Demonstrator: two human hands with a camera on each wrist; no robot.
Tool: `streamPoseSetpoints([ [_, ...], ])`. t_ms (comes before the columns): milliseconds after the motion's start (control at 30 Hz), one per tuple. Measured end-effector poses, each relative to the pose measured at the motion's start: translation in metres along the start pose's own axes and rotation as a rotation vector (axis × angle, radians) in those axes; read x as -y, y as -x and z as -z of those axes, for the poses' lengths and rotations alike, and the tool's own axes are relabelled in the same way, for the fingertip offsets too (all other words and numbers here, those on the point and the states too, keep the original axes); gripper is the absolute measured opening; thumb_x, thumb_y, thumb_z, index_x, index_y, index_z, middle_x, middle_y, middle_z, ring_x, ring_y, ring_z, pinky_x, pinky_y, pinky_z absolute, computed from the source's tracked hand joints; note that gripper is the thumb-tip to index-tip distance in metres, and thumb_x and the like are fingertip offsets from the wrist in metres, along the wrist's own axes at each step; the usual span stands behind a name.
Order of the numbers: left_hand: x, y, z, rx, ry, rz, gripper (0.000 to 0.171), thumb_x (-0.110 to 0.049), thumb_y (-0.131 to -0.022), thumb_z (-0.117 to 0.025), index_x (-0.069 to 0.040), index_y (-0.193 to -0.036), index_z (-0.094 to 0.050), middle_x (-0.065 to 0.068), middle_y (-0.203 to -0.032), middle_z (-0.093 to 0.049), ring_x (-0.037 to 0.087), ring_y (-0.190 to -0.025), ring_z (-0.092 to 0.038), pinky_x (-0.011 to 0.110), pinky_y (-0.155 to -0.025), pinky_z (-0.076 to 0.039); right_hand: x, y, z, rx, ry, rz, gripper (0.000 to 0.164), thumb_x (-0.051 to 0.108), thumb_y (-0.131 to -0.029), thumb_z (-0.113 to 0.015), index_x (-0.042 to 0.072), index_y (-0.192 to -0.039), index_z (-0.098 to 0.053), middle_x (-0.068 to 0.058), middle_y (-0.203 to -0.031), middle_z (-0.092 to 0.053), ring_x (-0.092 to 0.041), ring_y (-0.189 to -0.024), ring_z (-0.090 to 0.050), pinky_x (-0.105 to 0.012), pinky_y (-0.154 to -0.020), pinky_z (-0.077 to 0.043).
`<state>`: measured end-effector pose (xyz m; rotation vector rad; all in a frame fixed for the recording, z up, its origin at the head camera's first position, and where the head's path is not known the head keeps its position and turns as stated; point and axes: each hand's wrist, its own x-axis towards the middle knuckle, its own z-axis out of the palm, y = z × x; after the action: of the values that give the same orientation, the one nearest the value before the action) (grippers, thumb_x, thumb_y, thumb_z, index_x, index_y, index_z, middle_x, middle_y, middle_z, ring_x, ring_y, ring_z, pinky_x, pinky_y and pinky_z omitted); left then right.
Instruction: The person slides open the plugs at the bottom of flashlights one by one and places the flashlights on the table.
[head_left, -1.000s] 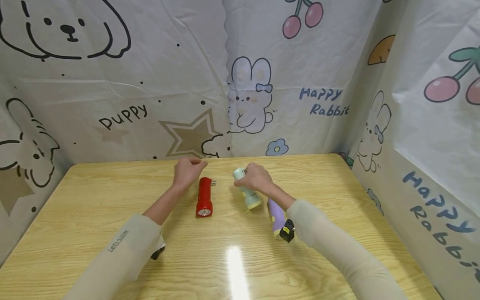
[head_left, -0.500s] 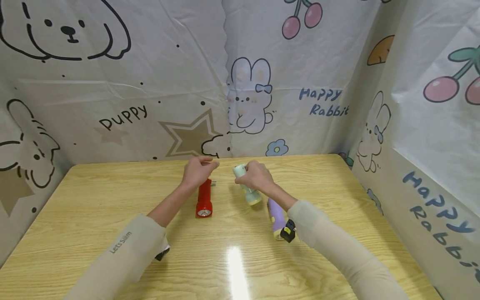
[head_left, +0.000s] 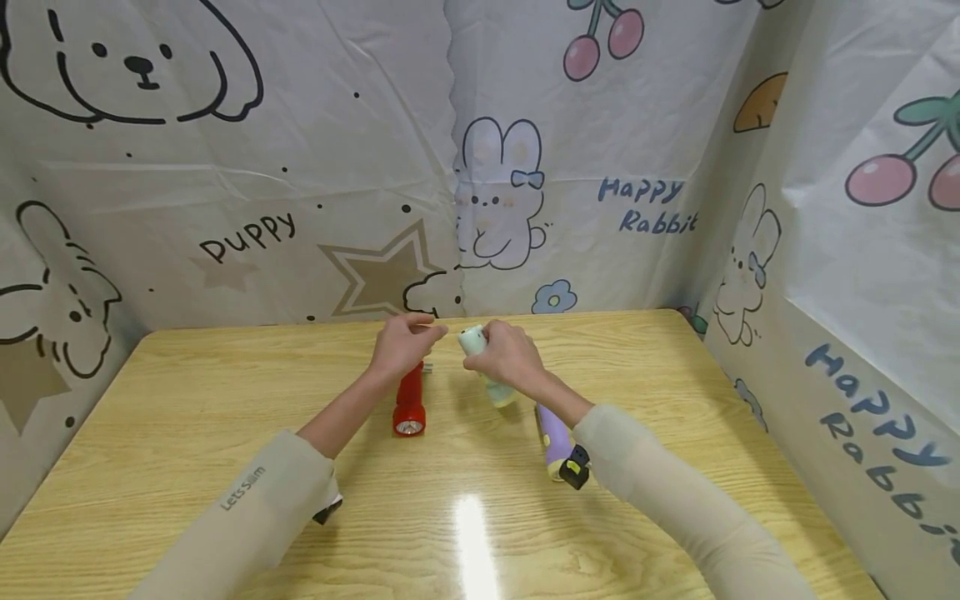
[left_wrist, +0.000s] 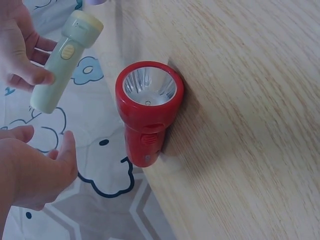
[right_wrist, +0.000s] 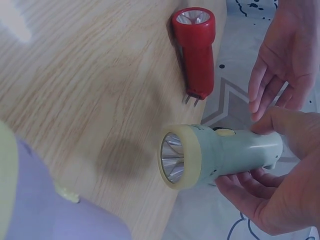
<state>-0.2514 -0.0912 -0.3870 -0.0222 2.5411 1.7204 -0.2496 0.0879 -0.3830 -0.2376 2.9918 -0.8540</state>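
My right hand (head_left: 508, 354) grips a pale green flashlight (right_wrist: 235, 152) by its barrel, thumb on one side and fingers on the other. The flashlight tilts above the table, its yellow-rimmed lens end low and towards me. My left hand (head_left: 403, 343) hovers just left of its tail end, holding nothing, with loosely bent fingers. Below the left hand lies a red flashlight (left_wrist: 147, 110), lens facing me; in the right wrist view its two metal plug prongs (right_wrist: 192, 99) stick out. A purple flashlight (head_left: 553, 437) lies by my right forearm, partly hidden by the wrist camera.
The wood-grain table (head_left: 225, 392) ends at a hanging cloth (head_left: 337, 167) printed with cartoon animals, which also rises along both sides. Small black cameras (head_left: 574, 468) sit at the wrists. Light glares off the table's front middle.
My left hand has moved right, over the red flashlight's far end and closer to the green one. The right hand has raised and tilted the green flashlight slightly, its tail shifting left.
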Motion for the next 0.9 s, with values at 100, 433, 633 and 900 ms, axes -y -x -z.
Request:
streamPoseSetpoints([
  [100, -0.0013, 0.0004, 0.0005, 0.011, 0.016, -0.004, 0.048, -0.027, -0.096, -0.066, 0.0, -0.135, -0.059, 0.02, -0.121, -0.065, 0.036, -0.105, -0.066, 0.04, -0.088, -0.055, 0.0018, 0.0008, 0.0008, -0.011, -0.012, 0.016, 0.035, 0.024, -0.08, -0.082, 0.001, -0.1, -0.065, -0.006, -0.084, -0.064, -0.019, -0.068, -0.061, -0.03, -0.058, -0.05],
  [433, -0.0045, -0.0008, 0.0033, 0.045, 0.089, -0.003, 0.048, -0.024, -0.098, -0.065, 0.001, -0.137, -0.056, 0.019, -0.124, -0.06, 0.037, -0.115, -0.059, 0.042, -0.095, -0.052, 0.0029, 0.0034, 0.0017, -0.047, -0.04, 0.05, 0.036, 0.022, -0.08, -0.08, 0.0, -0.104, -0.064, -0.006, -0.085, -0.064, -0.02, -0.069, -0.06, -0.03, -0.057, -0.048],
  [633, -0.0054, -0.002, 0.0006, 0.054, 0.13, 0.004, 0.046, -0.021, -0.098, -0.065, 0.001, -0.137, -0.056, 0.019, -0.125, -0.059, 0.036, -0.115, -0.058, 0.04, -0.095, -0.052, 0.0027, 0.0036, 0.0011, -0.074, -0.005, 0.098, 0.035, 0.021, -0.078, -0.08, 0.002, -0.104, -0.067, -0.004, -0.083, -0.065, -0.019, -0.069, -0.059, -0.03, -0.056, -0.047],
  [900, -0.0074, -0.0042, -0.0013, 0.055, 0.161, 0.006, 0.046, -0.02, -0.099, -0.064, 0.002, -0.138, -0.055, 0.019, -0.125, -0.059, 0.035, -0.113, -0.058, 0.039, -0.095, -0.052, 0.0047, 0.0035, 0.0025, -0.086, 0.0, 0.12, 0.038, 0.021, -0.078, -0.079, 0.002, -0.108, -0.065, -0.004, -0.087, -0.065, -0.019, -0.072, -0.059, -0.03, -0.059, -0.048],
])
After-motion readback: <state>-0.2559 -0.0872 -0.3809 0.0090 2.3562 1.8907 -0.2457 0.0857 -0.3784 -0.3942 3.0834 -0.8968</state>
